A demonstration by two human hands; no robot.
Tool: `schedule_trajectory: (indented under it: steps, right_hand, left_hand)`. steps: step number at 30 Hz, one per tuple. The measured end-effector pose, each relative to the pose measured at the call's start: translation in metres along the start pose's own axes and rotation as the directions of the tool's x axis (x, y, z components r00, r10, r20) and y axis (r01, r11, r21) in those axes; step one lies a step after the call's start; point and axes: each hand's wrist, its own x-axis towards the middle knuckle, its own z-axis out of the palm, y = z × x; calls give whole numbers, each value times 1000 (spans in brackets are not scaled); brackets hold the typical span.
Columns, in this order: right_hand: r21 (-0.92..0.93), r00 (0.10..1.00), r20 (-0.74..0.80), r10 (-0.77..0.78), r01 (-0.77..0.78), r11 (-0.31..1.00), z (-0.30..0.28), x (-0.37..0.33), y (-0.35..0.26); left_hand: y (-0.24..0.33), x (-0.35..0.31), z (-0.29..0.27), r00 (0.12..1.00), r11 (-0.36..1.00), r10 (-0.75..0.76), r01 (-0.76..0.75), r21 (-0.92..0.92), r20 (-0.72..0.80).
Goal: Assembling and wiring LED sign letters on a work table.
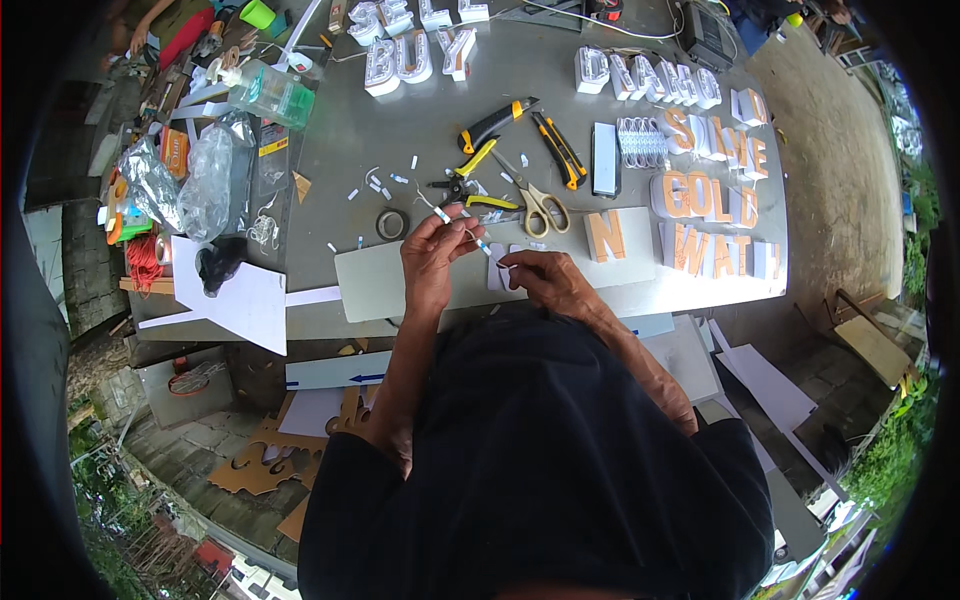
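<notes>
Between my two hands runs a short string of small white LED modules (481, 244) joined by thin wire. My left hand (432, 258) is raised over the grey board (375, 280), its fingertips pinching the string near its upper module. Thumb and forefinger of my right hand (550, 277) are closed at the lower end of the string, beside a small white letter-shaped piece (496, 270) on the board. Just beyond my hands lie a wire stripper with yellow-and-black handles (470, 183) and beige-handled scissors (543, 208). A dark tape roll (392, 224) rests left of my left hand.
Two yellow-and-black utility knives (497, 125) (560, 150) lie farther back. Rows of block letters (700, 195) fill the right side, near bundled LED modules (642, 143). At left are a clear bottle with green liquid (275, 95), plastic bags (207, 180) and white sheet offcuts (235, 300).
</notes>
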Motion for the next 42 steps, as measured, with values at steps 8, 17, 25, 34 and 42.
schedule_trajectory:
  steps: [8, 17, 25, 34, 42]
  right_hand:
    - [32, 1000, -12, 5, -4, 999, 1, 0, 3]
    - [455, 995, 89, 52, -87, 886, -5, -1, -5]
    - [533, 991, 116, 72, -123, 837, -7, 0, 9]
    - [44, 988, 94, 120, -125, 991, -8, -20, 32]
    - [115, 996, -29, 87, -83, 990, 1, -32, 83]
  left_hand:
    - [14, 9, -3, 998, 998, 52, -53, 42, 30]
    - [17, 9, -8, 999, 1000, 14, -14, -18, 49]
    - [7, 11, -19, 999, 999, -10, 12, -45, 42]
    - [-8, 8, -33, 994, 987, -82, 72, 142, 66]
    - [-32, 5, -25, 946, 920, -236, 144, 363, 223]
